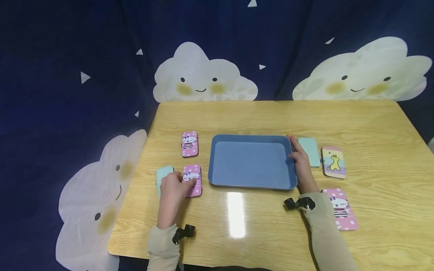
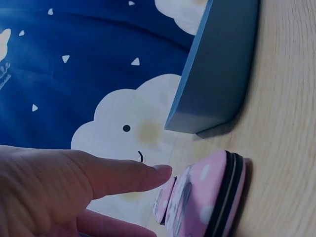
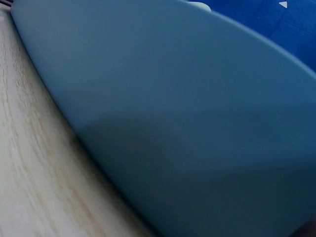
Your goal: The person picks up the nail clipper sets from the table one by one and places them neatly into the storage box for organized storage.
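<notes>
Over a pink zip case [image 1: 191, 190] with a white cartoon animal hovers my left hand [image 1: 172, 188], its thumb straight and a gap between thumb and fingers. In the left wrist view the thumb points at this pink case [image 2: 202, 197], whose side shows a dark zip band. A mint case [image 1: 165, 172] lies partly hidden under the same hand. My right hand [image 1: 301, 165] grips the right end of a blue rectangular tray [image 1: 251, 165], thumb over the rim and fingers along the outer wall. The tray's wall [image 3: 163, 98] fills most of the right wrist view.
Another pink case [image 1: 189, 144] lies behind the left hand. Right of the tray are a mint case [image 1: 309, 150], a striped giraffe case [image 1: 333, 162] and a pink case [image 1: 344, 214] partly behind the right sleeve. A dark curtain [image 1: 271, 45] with clouds borders the wooden table [image 1: 257, 116].
</notes>
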Action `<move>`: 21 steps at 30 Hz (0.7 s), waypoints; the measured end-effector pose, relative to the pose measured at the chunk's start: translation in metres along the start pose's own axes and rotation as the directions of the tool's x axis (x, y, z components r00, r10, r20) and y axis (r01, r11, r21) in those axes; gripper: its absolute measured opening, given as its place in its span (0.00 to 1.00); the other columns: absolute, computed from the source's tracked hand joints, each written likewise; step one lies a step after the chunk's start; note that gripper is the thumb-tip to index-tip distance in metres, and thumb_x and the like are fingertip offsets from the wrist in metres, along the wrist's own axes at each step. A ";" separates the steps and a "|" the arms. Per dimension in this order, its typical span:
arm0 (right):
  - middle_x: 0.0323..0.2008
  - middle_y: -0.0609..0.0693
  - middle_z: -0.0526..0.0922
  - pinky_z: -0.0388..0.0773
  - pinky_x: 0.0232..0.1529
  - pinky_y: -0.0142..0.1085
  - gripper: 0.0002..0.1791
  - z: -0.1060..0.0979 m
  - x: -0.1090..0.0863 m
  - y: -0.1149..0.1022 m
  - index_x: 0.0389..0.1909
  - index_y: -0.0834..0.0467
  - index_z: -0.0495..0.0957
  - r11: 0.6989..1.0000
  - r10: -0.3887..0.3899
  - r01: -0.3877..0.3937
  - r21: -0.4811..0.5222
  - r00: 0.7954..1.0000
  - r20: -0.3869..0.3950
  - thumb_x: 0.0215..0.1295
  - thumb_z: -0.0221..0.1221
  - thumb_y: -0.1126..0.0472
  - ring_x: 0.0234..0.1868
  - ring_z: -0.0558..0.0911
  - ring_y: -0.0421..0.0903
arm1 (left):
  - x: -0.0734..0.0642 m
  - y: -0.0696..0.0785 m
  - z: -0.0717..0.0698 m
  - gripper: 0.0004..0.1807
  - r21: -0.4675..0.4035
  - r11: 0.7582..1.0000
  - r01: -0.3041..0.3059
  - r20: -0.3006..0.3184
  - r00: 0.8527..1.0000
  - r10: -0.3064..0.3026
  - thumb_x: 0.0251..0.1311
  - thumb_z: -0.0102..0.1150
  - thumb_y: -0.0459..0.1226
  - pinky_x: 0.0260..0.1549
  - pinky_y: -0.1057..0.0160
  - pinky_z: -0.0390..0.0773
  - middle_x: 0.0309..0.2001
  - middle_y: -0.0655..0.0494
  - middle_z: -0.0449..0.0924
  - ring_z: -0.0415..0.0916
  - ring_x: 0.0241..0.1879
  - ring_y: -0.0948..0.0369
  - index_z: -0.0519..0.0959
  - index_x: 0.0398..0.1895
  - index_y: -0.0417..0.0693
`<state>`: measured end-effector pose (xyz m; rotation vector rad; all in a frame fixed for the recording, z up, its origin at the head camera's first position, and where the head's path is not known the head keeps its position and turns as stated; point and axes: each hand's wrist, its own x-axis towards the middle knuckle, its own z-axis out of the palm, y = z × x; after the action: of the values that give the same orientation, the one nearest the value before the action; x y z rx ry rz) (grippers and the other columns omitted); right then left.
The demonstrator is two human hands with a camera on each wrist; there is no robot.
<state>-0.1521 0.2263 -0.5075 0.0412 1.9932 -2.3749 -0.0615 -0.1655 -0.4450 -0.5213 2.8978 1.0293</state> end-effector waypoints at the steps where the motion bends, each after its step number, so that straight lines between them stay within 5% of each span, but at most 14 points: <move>1: 0.78 0.54 0.47 0.45 0.73 0.28 0.40 0.000 0.000 0.000 0.78 0.59 0.45 1.000 0.002 -0.002 0.000 1.000 -0.001 0.63 0.36 0.78 0.78 0.45 0.46 | 0.000 0.001 0.000 0.26 0.000 1.000 0.003 0.001 1.000 -0.003 0.50 0.74 0.44 0.17 0.64 0.57 0.14 0.58 0.57 0.55 0.19 0.61 0.63 0.15 0.45; 6: 0.78 0.54 0.48 0.45 0.73 0.28 0.40 0.001 0.000 0.000 0.78 0.60 0.45 1.000 -0.003 0.003 -0.011 1.000 -0.007 0.63 0.36 0.77 0.78 0.46 0.44 | 0.004 0.004 0.004 0.25 0.016 1.000 0.017 -0.005 1.000 -0.017 0.49 0.76 0.44 0.18 0.63 0.60 0.15 0.57 0.59 0.58 0.20 0.59 0.67 0.15 0.43; 13: 0.78 0.53 0.49 0.45 0.73 0.28 0.39 0.001 0.000 0.000 0.78 0.60 0.45 0.999 -0.009 0.008 -0.032 1.000 -0.009 0.65 0.37 0.76 0.78 0.46 0.45 | 0.008 0.010 0.010 0.23 0.102 0.993 0.058 -0.004 0.998 -0.058 0.46 0.78 0.46 0.23 0.57 0.72 0.24 0.48 0.75 0.69 0.25 0.53 0.77 0.26 0.36; 21: 0.78 0.55 0.48 0.44 0.74 0.30 0.39 0.002 0.000 -0.001 0.78 0.60 0.45 1.000 -0.004 0.004 -0.021 1.000 -0.011 0.65 0.37 0.77 0.78 0.45 0.45 | 0.013 0.013 0.012 0.25 0.124 0.989 0.082 0.026 0.996 -0.086 0.46 0.78 0.46 0.23 0.59 0.73 0.28 0.45 0.76 0.71 0.27 0.53 0.79 0.30 0.33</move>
<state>-0.1519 0.2244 -0.5060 0.0494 2.0250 -2.3605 -0.0786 -0.1523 -0.4486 -0.6083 2.8609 0.8352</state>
